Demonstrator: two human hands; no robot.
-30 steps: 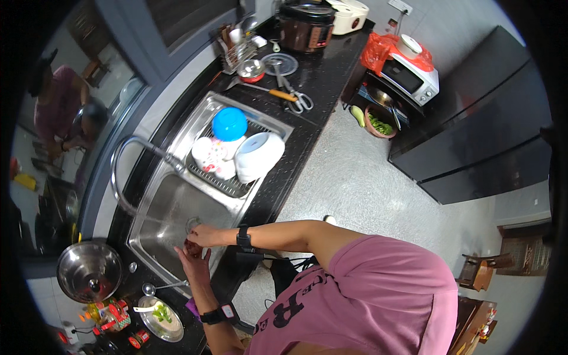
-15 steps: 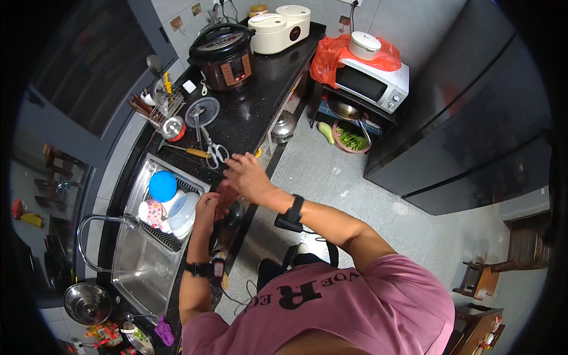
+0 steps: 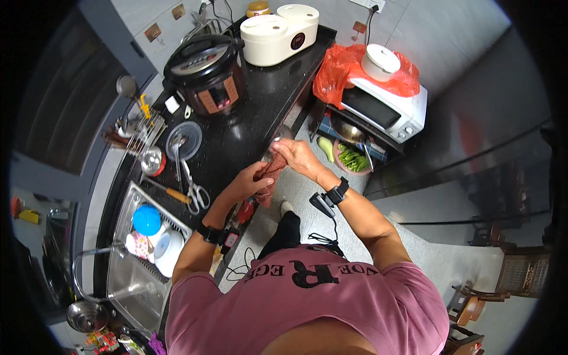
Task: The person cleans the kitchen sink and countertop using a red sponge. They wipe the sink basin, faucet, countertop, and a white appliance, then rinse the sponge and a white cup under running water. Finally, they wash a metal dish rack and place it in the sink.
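Note:
A reddish-brown cloth (image 3: 271,176) hangs bunched between my two hands, just past the front edge of the black counter. My left hand (image 3: 244,182) grips its left side, thumb lying across the fabric. Higher up and to the right, my right hand (image 3: 297,157) has its fingers closed at the top of the cloth; part of its grip is hidden. On the counter left of my hands lie scissors (image 3: 197,196) with pale handles and a tool with an orange-brown handle (image 3: 178,196).
A dark pressure cooker (image 3: 208,77) and a cream double-lidded appliance (image 3: 279,36) stand at the back of the counter. At left, the steel sink (image 3: 131,285) holds a blue bowl (image 3: 147,220) and other dishes. A white microwave (image 3: 408,112) stands right, with a vegetable basin (image 3: 353,158) below.
Both hands have moved right and away from the sink to the counter's front edge. My right hand, spread open before, now closes on the cloth. The view has shifted too.

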